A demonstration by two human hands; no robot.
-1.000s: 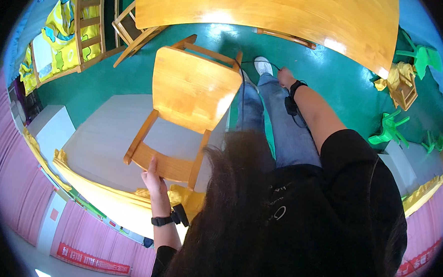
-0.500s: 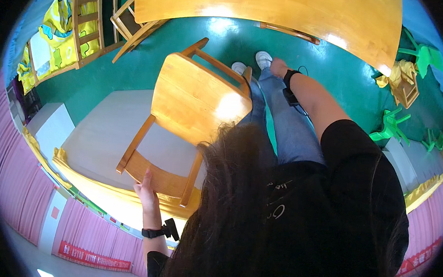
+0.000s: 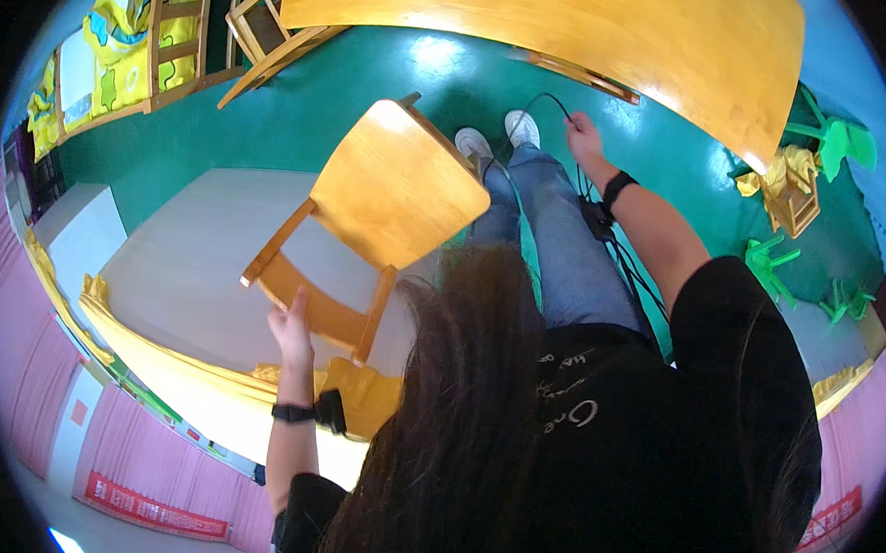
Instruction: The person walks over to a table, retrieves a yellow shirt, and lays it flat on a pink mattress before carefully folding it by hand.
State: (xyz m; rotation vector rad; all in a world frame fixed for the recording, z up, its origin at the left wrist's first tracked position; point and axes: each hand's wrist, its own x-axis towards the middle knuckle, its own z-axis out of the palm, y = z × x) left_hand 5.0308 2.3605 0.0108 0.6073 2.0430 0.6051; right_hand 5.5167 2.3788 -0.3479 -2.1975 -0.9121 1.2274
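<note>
A wooden chair (image 3: pixel 399 189) with a light varnished seat stands at my left, in front of a grey platform. My left hand (image 3: pixel 292 331) is closed around the top rail of its backrest. The seat hides most of the chair's legs. Out beyond my right knee, my right hand (image 3: pixel 583 141) grips a thin black cable (image 3: pixel 548 96) between its fingers. The cable arches left over my shoe and also hangs down towards a small black box (image 3: pixel 596 220) by my leg. Both wrists wear black straps.
A large wooden table (image 3: pixel 547 12) spans the far side, with another wooden chair (image 3: pixel 275 42) at its left end. The grey platform (image 3: pixel 194 253) is edged with yellow cloth. Green plastic stools (image 3: pixel 769 264) and a small wooden stool (image 3: pixel 796 195) are at the right. A wooden-framed bed (image 3: pixel 175 42) is far left.
My right hand has moved right, off my shin, and the cable now shows lifted in an arc. The chair has turned slightly, its backrest shifting away from me with my left hand still on it.
</note>
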